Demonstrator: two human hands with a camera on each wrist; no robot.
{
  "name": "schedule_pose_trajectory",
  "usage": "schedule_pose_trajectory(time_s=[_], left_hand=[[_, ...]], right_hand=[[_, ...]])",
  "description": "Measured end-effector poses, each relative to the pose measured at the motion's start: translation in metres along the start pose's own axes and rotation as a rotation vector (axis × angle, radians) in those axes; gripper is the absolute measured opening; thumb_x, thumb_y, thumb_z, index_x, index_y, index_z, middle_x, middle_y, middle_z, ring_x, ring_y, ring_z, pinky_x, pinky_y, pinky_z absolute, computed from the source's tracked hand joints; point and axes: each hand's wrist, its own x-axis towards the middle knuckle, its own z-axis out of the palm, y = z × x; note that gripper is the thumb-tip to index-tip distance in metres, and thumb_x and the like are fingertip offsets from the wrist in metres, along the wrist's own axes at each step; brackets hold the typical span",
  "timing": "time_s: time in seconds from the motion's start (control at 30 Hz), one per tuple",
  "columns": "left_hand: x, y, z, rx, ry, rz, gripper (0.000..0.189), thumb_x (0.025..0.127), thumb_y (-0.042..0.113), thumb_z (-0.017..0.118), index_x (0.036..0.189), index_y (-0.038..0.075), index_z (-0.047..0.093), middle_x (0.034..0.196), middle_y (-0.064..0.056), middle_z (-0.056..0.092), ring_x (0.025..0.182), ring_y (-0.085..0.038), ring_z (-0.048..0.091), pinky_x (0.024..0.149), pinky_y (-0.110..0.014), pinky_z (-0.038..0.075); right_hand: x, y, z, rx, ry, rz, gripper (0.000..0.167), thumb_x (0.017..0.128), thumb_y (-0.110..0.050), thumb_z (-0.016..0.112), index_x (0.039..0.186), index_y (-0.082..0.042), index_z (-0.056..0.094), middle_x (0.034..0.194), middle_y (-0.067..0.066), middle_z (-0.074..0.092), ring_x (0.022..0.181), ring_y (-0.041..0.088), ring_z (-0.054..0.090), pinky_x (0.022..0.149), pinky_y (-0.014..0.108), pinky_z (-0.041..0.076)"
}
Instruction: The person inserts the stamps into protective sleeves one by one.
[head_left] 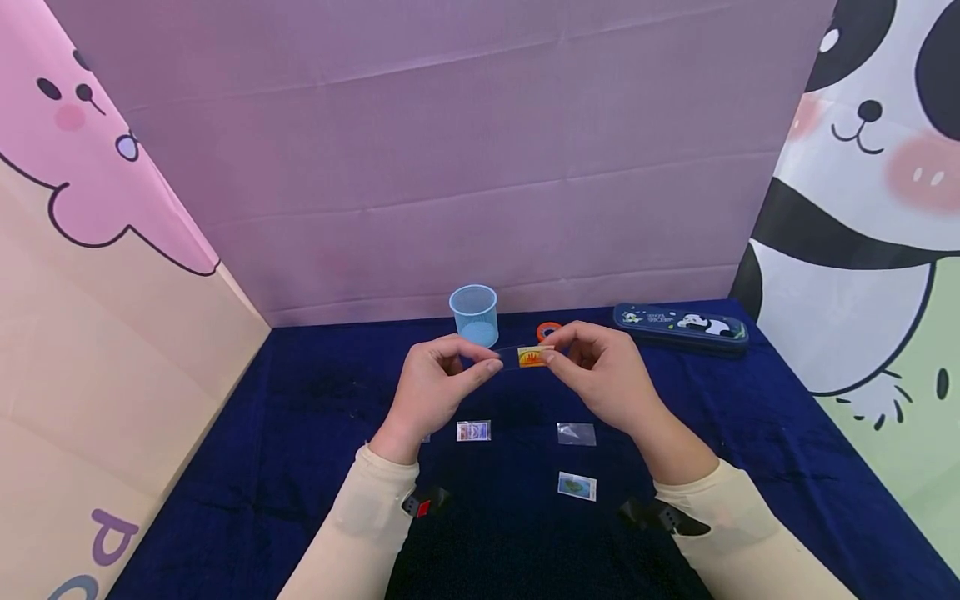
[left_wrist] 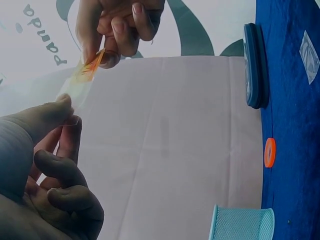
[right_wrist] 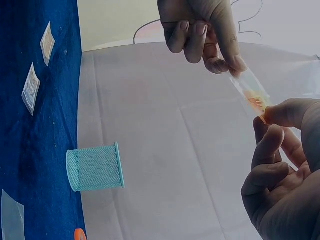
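Note:
My left hand [head_left: 438, 379] pinches one end of a small clear plastic sleeve [left_wrist: 77, 97] between thumb and forefinger. At the other end, my right hand [head_left: 603, 371] pinches a small yellow and orange stamp-like picture [head_left: 530, 357] between thumb and fingertips. The picture lines up with the sleeve and overlaps it; how much of it lies inside I cannot tell. Both hands hold these raised above the table. Below them lie a purplish stamp-like piece [head_left: 474, 431], an unfilled-looking clear sleeve [head_left: 576, 434] and a blue-green stamp-like piece [head_left: 577, 486].
A light blue mesh cup [head_left: 474, 315] stands at the back of the dark blue cloth [head_left: 315, 433]. Beside it is an orange ring-shaped roll [head_left: 549, 330], partly behind my right hand. A dark panda pencil case [head_left: 681, 328] lies at the back right.

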Motion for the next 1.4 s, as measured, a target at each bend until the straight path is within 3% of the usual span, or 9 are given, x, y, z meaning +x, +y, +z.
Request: schedule_pose_trajectory(time_s=[0.2, 0.4, 0.5, 0.73, 0.97, 1.1, 1.2, 1.4], left_hand=[[-0.0003, 0.0004, 0.0019, -0.03, 0.001, 0.003, 0.011, 0.098, 0.02, 0.077, 0.104, 0.013, 0.082, 0.084, -0.002, 0.067, 0.061, -0.018, 0.045, 0.056, -0.027, 0.037], [-0.0007, 0.0026, 0.0021, -0.068, -0.026, 0.01, 0.015, 0.102, 0.011, 0.07, 0.11, 0.011, 0.082, 0.106, 0.0, 0.075, 0.067, -0.017, 0.052, 0.062, -0.028, 0.043], [-0.0008, 0.0036, 0.0015, -0.067, -0.03, 0.007, 0.016, 0.101, 0.013, 0.071, 0.112, 0.011, 0.082, 0.109, 0.001, 0.073, 0.064, -0.019, 0.047, 0.061, -0.028, 0.041], [0.0002, 0.0044, 0.0012, -0.079, -0.011, 0.006, 0.014, 0.099, 0.016, 0.076, 0.111, 0.012, 0.08, 0.086, -0.004, 0.067, 0.062, -0.021, 0.043, 0.056, -0.027, 0.036], [0.0006, 0.0038, 0.0042, -0.106, 0.028, -0.004, 0.009, 0.098, 0.016, 0.077, 0.104, 0.009, 0.08, 0.082, -0.005, 0.065, 0.063, -0.022, 0.043, 0.057, -0.026, 0.035], [0.0, 0.0034, 0.0048, -0.118, 0.058, -0.011, 0.011, 0.098, 0.017, 0.076, 0.103, 0.008, 0.08, 0.077, -0.007, 0.058, 0.064, -0.024, 0.042, 0.058, -0.028, 0.034], [-0.0003, 0.0035, 0.0045, -0.132, 0.083, -0.012, 0.011, 0.099, 0.018, 0.076, 0.102, 0.009, 0.08, 0.073, -0.011, 0.05, 0.064, -0.024, 0.042, 0.059, -0.029, 0.034], [0.0003, 0.0033, 0.004, -0.17, 0.085, -0.005, 0.01, 0.099, 0.017, 0.076, 0.102, 0.009, 0.08, 0.076, -0.02, 0.049, 0.065, -0.023, 0.041, 0.061, -0.029, 0.034]], right_hand=[[-0.0019, -0.0001, 0.0002, 0.01, 0.001, -0.001, 0.01, 0.099, -0.019, 0.075, 0.107, -0.013, 0.078, 0.083, 0.008, 0.064, 0.064, 0.025, 0.05, 0.054, 0.028, 0.042], [-0.0027, -0.0003, 0.0007, 0.025, -0.003, -0.009, 0.009, 0.099, -0.017, 0.076, 0.107, -0.013, 0.077, 0.084, 0.006, 0.066, 0.064, 0.024, 0.05, 0.054, 0.028, 0.042], [-0.0024, -0.0006, 0.0007, 0.03, -0.004, -0.017, 0.008, 0.099, -0.017, 0.076, 0.106, -0.012, 0.077, 0.083, 0.007, 0.066, 0.063, 0.024, 0.05, 0.053, 0.028, 0.042], [-0.0015, -0.0009, 0.0012, 0.028, -0.009, -0.01, 0.009, 0.098, -0.017, 0.076, 0.105, -0.012, 0.077, 0.083, 0.005, 0.066, 0.064, 0.024, 0.05, 0.054, 0.028, 0.042], [-0.0016, -0.0008, 0.0024, 0.026, -0.015, -0.015, 0.01, 0.098, -0.017, 0.077, 0.107, -0.012, 0.077, 0.082, 0.006, 0.066, 0.063, 0.024, 0.05, 0.053, 0.028, 0.042], [-0.0013, -0.0006, 0.0012, 0.037, -0.016, -0.009, 0.012, 0.1, -0.018, 0.075, 0.109, -0.012, 0.077, 0.087, 0.006, 0.069, 0.064, 0.024, 0.056, 0.057, 0.028, 0.05], [-0.0011, -0.0008, -0.0007, 0.046, -0.009, 0.003, 0.012, 0.101, -0.018, 0.073, 0.11, -0.011, 0.076, 0.092, 0.006, 0.07, 0.067, 0.024, 0.059, 0.06, 0.029, 0.054], [-0.001, -0.0011, -0.001, 0.051, -0.012, 0.02, 0.012, 0.102, -0.017, 0.072, 0.109, -0.009, 0.076, 0.089, 0.009, 0.068, 0.066, 0.023, 0.058, 0.059, 0.029, 0.053]])
